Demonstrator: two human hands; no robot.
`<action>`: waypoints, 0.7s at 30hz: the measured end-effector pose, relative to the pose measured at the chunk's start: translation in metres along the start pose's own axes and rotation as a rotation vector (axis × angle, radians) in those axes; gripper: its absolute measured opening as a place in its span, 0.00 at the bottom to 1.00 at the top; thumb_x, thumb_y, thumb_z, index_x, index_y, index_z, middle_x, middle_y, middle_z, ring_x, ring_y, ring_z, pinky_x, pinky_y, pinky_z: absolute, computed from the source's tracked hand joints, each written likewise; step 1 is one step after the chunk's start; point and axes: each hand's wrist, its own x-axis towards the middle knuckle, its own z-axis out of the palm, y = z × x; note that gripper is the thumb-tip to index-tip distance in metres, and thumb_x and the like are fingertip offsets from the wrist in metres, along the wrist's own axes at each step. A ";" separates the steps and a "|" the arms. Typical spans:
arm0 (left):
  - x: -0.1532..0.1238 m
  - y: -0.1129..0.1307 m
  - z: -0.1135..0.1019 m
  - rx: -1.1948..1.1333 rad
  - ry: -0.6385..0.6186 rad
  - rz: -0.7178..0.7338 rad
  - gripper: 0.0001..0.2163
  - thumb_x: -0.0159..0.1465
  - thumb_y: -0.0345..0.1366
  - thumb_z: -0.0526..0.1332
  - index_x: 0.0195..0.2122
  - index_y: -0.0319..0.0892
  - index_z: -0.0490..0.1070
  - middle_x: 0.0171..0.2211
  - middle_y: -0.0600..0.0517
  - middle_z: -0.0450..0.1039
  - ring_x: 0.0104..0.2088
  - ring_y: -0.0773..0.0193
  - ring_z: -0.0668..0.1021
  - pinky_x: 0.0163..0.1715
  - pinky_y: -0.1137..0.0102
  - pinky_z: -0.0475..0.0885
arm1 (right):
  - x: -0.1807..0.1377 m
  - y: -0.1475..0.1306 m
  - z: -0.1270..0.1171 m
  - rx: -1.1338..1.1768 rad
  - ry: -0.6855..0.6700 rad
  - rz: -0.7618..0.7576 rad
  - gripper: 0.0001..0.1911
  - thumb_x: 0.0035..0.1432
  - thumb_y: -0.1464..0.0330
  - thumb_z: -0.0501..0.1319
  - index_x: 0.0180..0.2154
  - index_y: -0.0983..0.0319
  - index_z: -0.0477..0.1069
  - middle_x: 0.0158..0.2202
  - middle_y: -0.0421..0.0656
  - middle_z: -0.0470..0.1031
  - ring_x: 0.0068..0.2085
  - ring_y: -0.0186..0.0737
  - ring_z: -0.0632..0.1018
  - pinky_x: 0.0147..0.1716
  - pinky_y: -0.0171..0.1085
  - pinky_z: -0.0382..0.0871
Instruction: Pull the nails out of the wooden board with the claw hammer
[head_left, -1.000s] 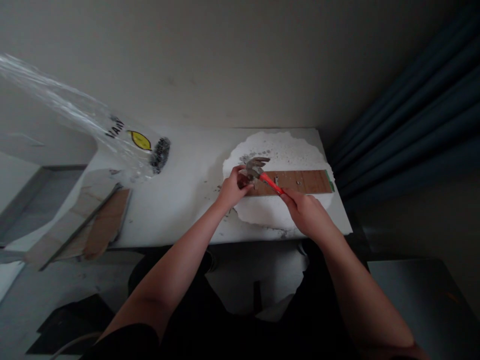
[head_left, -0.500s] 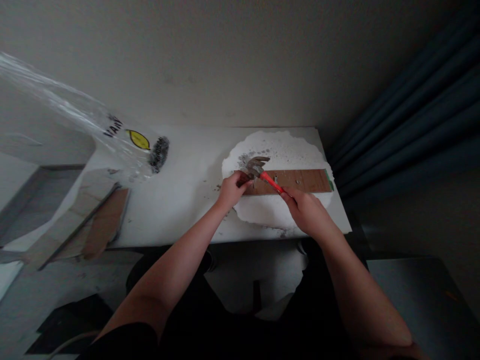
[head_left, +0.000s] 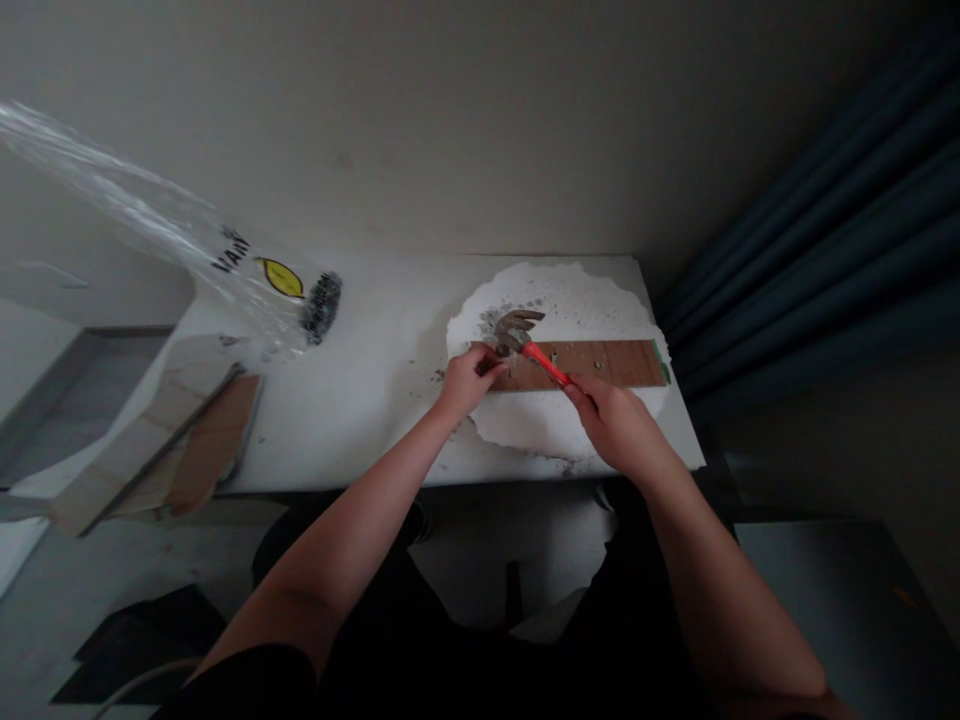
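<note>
My right hand [head_left: 619, 420] grips the red handle of a claw hammer [head_left: 546, 362], which slants up and left over a brown wooden board [head_left: 626, 365]. The hammer's metal head is close above the board's left end, claw pointing right. At that end, my left hand [head_left: 466, 380] is closed, thumb and fingers pinched together right beside the hammer head. Whatever is between those fingertips is too small and dark to make out. Small bits stick up from or lie on the board's face. Beneath the board is a white, ragged-edged slab [head_left: 562, 295] with grey marks.
The white table [head_left: 375, 400] backs onto a wall. A clear plastic bag [head_left: 281, 278] with a yellow print is at the back left. Several wooden boards [head_left: 214, 440] overhang the table's left front. Dark curtains [head_left: 817, 250] hang at right, above a dark box-like surface [head_left: 825, 590].
Very little differs: the whole view has shifted slightly. Both hands, the hammer and the board keep nearly the same positions.
</note>
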 end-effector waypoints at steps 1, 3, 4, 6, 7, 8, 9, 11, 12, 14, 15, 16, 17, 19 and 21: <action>0.001 0.001 -0.003 0.004 -0.017 0.000 0.06 0.60 0.37 0.67 0.35 0.42 0.73 0.32 0.51 0.79 0.30 0.64 0.77 0.33 0.69 0.72 | -0.001 -0.001 0.000 0.002 0.007 -0.003 0.23 0.73 0.58 0.47 0.54 0.60 0.75 0.42 0.51 0.82 0.42 0.50 0.81 0.37 0.40 0.67; 0.003 0.005 -0.009 0.014 -0.035 0.003 0.07 0.58 0.34 0.66 0.37 0.42 0.73 0.33 0.51 0.78 0.30 0.65 0.77 0.31 0.70 0.72 | -0.001 -0.001 0.000 -0.004 0.011 -0.005 0.24 0.74 0.58 0.46 0.55 0.60 0.74 0.43 0.51 0.82 0.42 0.50 0.81 0.38 0.40 0.67; 0.003 0.006 -0.011 0.014 -0.026 0.004 0.08 0.57 0.32 0.66 0.38 0.41 0.73 0.33 0.51 0.78 0.31 0.65 0.77 0.31 0.71 0.72 | -0.001 -0.002 0.001 -0.011 0.009 -0.002 0.24 0.74 0.58 0.46 0.55 0.60 0.74 0.42 0.51 0.82 0.42 0.50 0.81 0.38 0.40 0.68; 0.004 0.008 -0.015 0.007 0.021 -0.003 0.11 0.56 0.29 0.63 0.41 0.41 0.71 0.36 0.51 0.77 0.34 0.65 0.78 0.32 0.71 0.72 | -0.001 -0.003 0.003 -0.027 -0.005 0.003 0.24 0.73 0.58 0.46 0.55 0.60 0.74 0.42 0.51 0.82 0.42 0.50 0.82 0.38 0.40 0.68; 0.004 0.009 -0.015 0.010 0.046 -0.008 0.12 0.56 0.27 0.61 0.42 0.42 0.70 0.36 0.50 0.77 0.35 0.65 0.78 0.32 0.71 0.72 | 0.000 -0.003 0.004 -0.034 -0.014 0.004 0.24 0.73 0.58 0.46 0.56 0.59 0.74 0.42 0.51 0.82 0.42 0.50 0.82 0.38 0.40 0.68; 0.004 0.009 -0.016 0.027 0.059 -0.010 0.12 0.57 0.26 0.60 0.42 0.42 0.69 0.37 0.50 0.77 0.36 0.64 0.78 0.33 0.71 0.72 | 0.001 -0.004 0.005 -0.039 -0.021 0.004 0.24 0.73 0.57 0.46 0.56 0.59 0.74 0.42 0.50 0.82 0.42 0.50 0.82 0.39 0.40 0.68; 0.003 0.009 -0.015 0.059 0.065 -0.008 0.12 0.57 0.26 0.58 0.42 0.42 0.69 0.38 0.50 0.77 0.36 0.64 0.78 0.34 0.71 0.72 | 0.001 -0.005 0.006 -0.042 -0.025 0.004 0.24 0.73 0.57 0.46 0.56 0.58 0.74 0.42 0.50 0.82 0.42 0.50 0.82 0.39 0.40 0.68; 0.002 0.008 -0.014 0.142 0.053 0.001 0.12 0.58 0.25 0.57 0.43 0.43 0.69 0.39 0.49 0.78 0.38 0.63 0.78 0.37 0.69 0.73 | 0.002 -0.006 0.007 -0.052 -0.026 0.005 0.24 0.74 0.57 0.45 0.56 0.58 0.74 0.42 0.50 0.82 0.41 0.50 0.82 0.38 0.40 0.68; 0.002 0.007 -0.014 0.175 0.042 0.005 0.13 0.58 0.25 0.57 0.44 0.43 0.69 0.40 0.48 0.78 0.39 0.62 0.78 0.39 0.67 0.73 | 0.003 -0.007 0.006 -0.062 -0.028 0.007 0.24 0.74 0.57 0.45 0.56 0.58 0.73 0.41 0.50 0.82 0.41 0.50 0.82 0.37 0.40 0.67; 0.001 0.006 -0.013 0.205 0.032 0.005 0.15 0.59 0.24 0.57 0.46 0.43 0.68 0.41 0.48 0.78 0.41 0.60 0.79 0.42 0.65 0.74 | 0.003 -0.009 0.005 -0.092 -0.048 0.009 0.24 0.74 0.57 0.45 0.55 0.58 0.74 0.40 0.50 0.82 0.39 0.50 0.82 0.35 0.40 0.66; 0.001 0.005 -0.012 0.206 0.034 0.000 0.16 0.58 0.24 0.57 0.47 0.44 0.68 0.42 0.48 0.78 0.42 0.59 0.79 0.44 0.64 0.74 | 0.003 -0.010 0.004 -0.105 -0.059 0.008 0.24 0.74 0.57 0.44 0.54 0.58 0.75 0.39 0.50 0.82 0.38 0.50 0.82 0.34 0.40 0.66; 0.001 0.005 -0.012 0.203 0.034 -0.006 0.17 0.58 0.23 0.57 0.48 0.44 0.68 0.42 0.48 0.79 0.42 0.59 0.80 0.44 0.64 0.74 | 0.003 -0.010 0.003 -0.112 -0.065 0.006 0.24 0.74 0.57 0.44 0.53 0.58 0.75 0.39 0.50 0.82 0.37 0.50 0.81 0.33 0.40 0.65; 0.001 0.005 -0.012 0.198 0.032 -0.011 0.18 0.57 0.22 0.57 0.48 0.44 0.67 0.42 0.48 0.79 0.42 0.59 0.80 0.45 0.64 0.74 | 0.003 -0.011 0.003 -0.112 -0.062 0.002 0.24 0.74 0.58 0.44 0.53 0.58 0.75 0.39 0.50 0.82 0.38 0.50 0.81 0.33 0.40 0.65; 0.001 0.005 -0.012 0.191 0.024 -0.017 0.19 0.57 0.22 0.57 0.48 0.44 0.67 0.41 0.49 0.79 0.41 0.59 0.80 0.45 0.64 0.74 | 0.002 -0.011 0.002 -0.102 -0.033 0.000 0.24 0.74 0.58 0.44 0.55 0.58 0.74 0.41 0.50 0.82 0.39 0.50 0.82 0.34 0.40 0.66; 0.002 0.007 -0.013 0.193 0.017 -0.020 0.18 0.57 0.22 0.57 0.48 0.43 0.68 0.39 0.49 0.79 0.40 0.59 0.80 0.44 0.64 0.74 | 0.001 -0.011 0.002 -0.100 -0.017 0.002 0.24 0.74 0.58 0.44 0.57 0.58 0.72 0.41 0.50 0.82 0.39 0.50 0.82 0.35 0.40 0.66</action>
